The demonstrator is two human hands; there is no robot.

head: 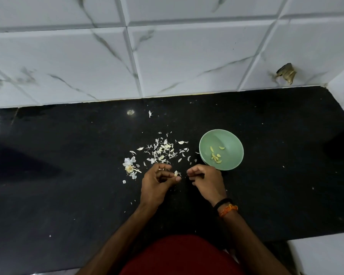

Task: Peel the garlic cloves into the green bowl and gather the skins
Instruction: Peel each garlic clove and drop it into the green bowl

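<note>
Black stone countertop [68, 195], tiled wall along its back edge. Left of centre: the spent garlic root and stem [130, 168] with some larger husk pieces, set apart from the rest, probably dropped there once the cloves were broken off.

Left hand [157, 183], near the middle of the counter: fingers curled, thumb and fingertips pinching a garlic clove [176, 173] with papery skin partly lifted. Clove held out toward the other hand, likely so the skin can be picked off.

Behind the hands, toward the back edge: loose garlic skins [163, 150] strewn wide, not yet gathered; a few stray flecks lie well apart, nearer the wall.

Right hand [205, 180], just beside the left: fingers curled in narrow, tips close together and aimed at the clove. Cannot tell whether they hold a scrap of skin or nothing. Black band and orange thread [227, 208] on that wrist.

Right of centre: green bowl [207, 141], just beyond the right hand, close enough for a short drop. Inside: a small cluster of peeled cloves [215, 154] toward the near side
</note>
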